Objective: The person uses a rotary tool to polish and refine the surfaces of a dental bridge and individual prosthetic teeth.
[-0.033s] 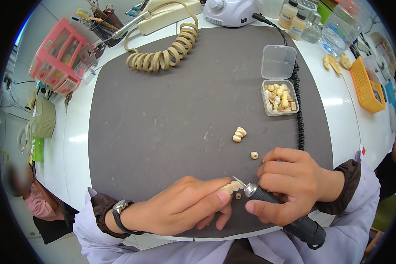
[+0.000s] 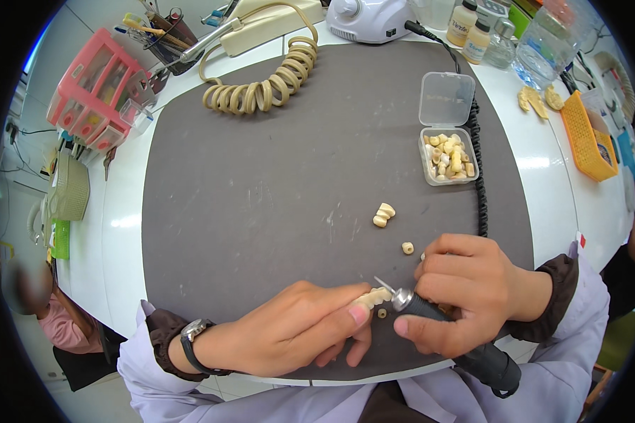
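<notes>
My left hand (image 2: 296, 328) is closed, pinching a cream dental bridge (image 2: 375, 297), a row of joined teeth, between thumb and fingers. My right hand (image 2: 466, 292) wraps round a black rotary handpiece (image 2: 492, 370) with a silver nose. Its thin bur (image 2: 384, 285) points up and left, just over the bridge's right end; whether they touch I cannot tell. On the grey mat below the bridge lies a small crown (image 2: 382, 313). Another single crown (image 2: 408, 248) lies beyond my right hand, and a joined crown piece (image 2: 383, 215) farther off.
A lidded clear box (image 2: 426, 169) of crowns stands open at the right, beside a coiled black cord (image 2: 482, 190). A beige coiled cord (image 2: 250, 97) lies at the far left of the mat (image 2: 261, 183). Pink drawers (image 2: 85, 74), bottles (image 2: 461, 22) and a yellow basket (image 2: 585, 141) line the edges.
My right hand and the handpiece have shifted slightly up, and the bur tip sits a little higher over the bridge. My left hand has stayed still.
</notes>
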`<action>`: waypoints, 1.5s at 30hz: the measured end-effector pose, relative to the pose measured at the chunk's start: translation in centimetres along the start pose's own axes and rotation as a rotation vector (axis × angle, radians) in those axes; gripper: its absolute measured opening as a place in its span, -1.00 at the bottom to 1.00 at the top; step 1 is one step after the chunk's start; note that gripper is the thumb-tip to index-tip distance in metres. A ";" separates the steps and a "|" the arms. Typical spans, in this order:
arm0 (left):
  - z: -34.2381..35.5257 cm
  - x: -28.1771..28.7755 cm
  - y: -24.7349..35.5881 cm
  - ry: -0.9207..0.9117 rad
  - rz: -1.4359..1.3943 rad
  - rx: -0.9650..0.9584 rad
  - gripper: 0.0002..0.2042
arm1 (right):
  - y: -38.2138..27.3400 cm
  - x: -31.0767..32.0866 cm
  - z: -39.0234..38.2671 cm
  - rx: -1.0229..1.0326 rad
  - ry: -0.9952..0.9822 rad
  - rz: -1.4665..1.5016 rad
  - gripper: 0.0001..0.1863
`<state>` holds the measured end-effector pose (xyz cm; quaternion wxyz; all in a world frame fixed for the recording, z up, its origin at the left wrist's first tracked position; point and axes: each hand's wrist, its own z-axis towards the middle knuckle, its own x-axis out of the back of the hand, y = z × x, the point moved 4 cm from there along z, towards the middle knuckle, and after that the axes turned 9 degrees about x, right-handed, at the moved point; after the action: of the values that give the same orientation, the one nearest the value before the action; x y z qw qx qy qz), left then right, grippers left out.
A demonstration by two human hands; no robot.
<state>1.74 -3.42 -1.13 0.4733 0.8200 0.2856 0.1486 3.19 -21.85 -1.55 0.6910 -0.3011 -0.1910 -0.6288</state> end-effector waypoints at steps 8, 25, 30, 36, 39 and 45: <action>-0.1 -0.1 -0.1 0.017 0.001 -0.017 -0.64 | 1.2 0.9 0.1 -0.003 -0.133 -0.160 -0.76; -1.0 -2.9 3.2 0.283 0.841 -0.550 -0.85 | 3.0 3.6 -2.3 -0.422 0.185 0.292 -0.67; 0.6 -6.9 2.2 0.325 0.950 -0.549 -0.86 | 3.8 2.5 -2.7 -0.632 0.322 0.471 -0.73; 2.5 -8.1 2.9 0.444 1.095 -0.564 -0.84 | 4.2 3.3 -3.3 -0.784 0.318 0.503 -0.70; 3.4 -7.9 3.0 0.448 1.030 -0.529 -0.82 | 4.4 3.5 -3.2 -0.786 0.350 0.476 -0.71; 3.9 -7.7 2.8 0.530 1.030 -0.508 -0.80 | 4.6 3.9 -3.7 -0.764 0.473 0.520 -0.73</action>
<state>-1.44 -11.87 -0.48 0.4342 0.6496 -0.0826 0.6186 7.78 -27.10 -2.64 0.6895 -0.4191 0.2947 -0.5120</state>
